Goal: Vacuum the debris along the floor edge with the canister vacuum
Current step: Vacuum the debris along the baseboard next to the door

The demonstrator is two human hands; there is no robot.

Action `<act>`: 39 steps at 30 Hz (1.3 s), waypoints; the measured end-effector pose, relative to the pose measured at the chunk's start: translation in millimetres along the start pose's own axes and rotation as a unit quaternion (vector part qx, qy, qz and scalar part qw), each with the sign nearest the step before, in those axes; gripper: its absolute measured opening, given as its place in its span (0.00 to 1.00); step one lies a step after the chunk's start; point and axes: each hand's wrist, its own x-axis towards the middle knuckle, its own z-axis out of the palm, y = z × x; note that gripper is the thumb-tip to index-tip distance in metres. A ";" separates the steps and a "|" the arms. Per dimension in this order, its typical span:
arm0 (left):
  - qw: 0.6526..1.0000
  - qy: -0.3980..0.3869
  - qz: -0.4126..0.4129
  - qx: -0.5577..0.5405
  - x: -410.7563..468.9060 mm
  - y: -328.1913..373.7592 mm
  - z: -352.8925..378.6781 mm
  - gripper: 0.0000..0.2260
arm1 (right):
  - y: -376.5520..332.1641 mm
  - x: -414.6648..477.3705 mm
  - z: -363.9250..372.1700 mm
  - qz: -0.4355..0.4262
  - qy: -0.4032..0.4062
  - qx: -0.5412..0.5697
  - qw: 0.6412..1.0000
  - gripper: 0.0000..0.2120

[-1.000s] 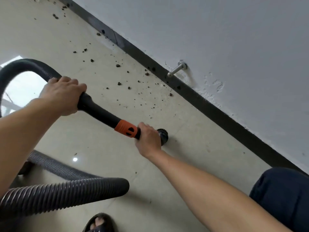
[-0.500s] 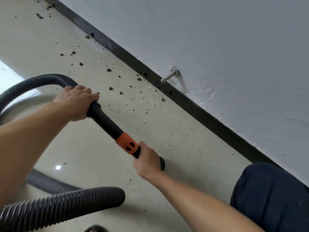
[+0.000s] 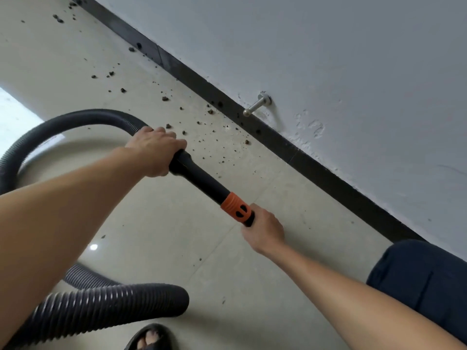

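Observation:
I hold a black vacuum wand (image 3: 202, 179) with an orange collar (image 3: 236, 207). My left hand (image 3: 155, 150) grips its upper end, where the ribbed black hose (image 3: 75, 120) joins. Below the collar, my right hand (image 3: 264, 229) grips the wand's lower end and hides the nozzle against the pale tiled floor. Dark crumbs of debris (image 3: 165, 98) lie scattered on the tiles beyond the wand, thickest along the black skirting board (image 3: 252, 122).
A metal door stop (image 3: 256, 104) sticks out of the white wall just above the skirting. A thick loop of hose (image 3: 113, 306) lies on the floor at lower left. My sandalled foot (image 3: 151, 338) and dark-clad knee (image 3: 424, 281) are at the bottom.
Both hands and the wand have drawn back from the debris towards me. The nozzle brush, visible a second ago past my right hand, is now hidden behind it.

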 end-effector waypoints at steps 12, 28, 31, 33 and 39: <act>0.991 0.027 -0.118 0.053 -101.7 -83.0 23.8 0.17 | -105.5 -51.9 96.2 -0.109 -0.074 0.096 0.987 0.06; 0.995 0.045 0.080 -0.035 45.1 48.5 -19.7 0.15 | 53.1 5.3 -38.6 0.090 0.096 -0.017 0.991 0.04; 0.988 0.050 0.126 -0.073 66.0 82.2 -29.8 0.17 | 84.3 10.3 -61.8 0.130 0.152 -0.005 0.980 0.07; 0.989 0.051 0.112 -0.087 70.7 77.5 -32.3 0.17 | 81.7 22.2 -61.2 0.119 0.173 0.022 0.978 0.08; 0.985 0.151 -0.027 -0.079 36.9 -27.2 -2.7 0.14 | -17.1 78.1 -12.8 -0.036 0.190 0.029 0.981 0.06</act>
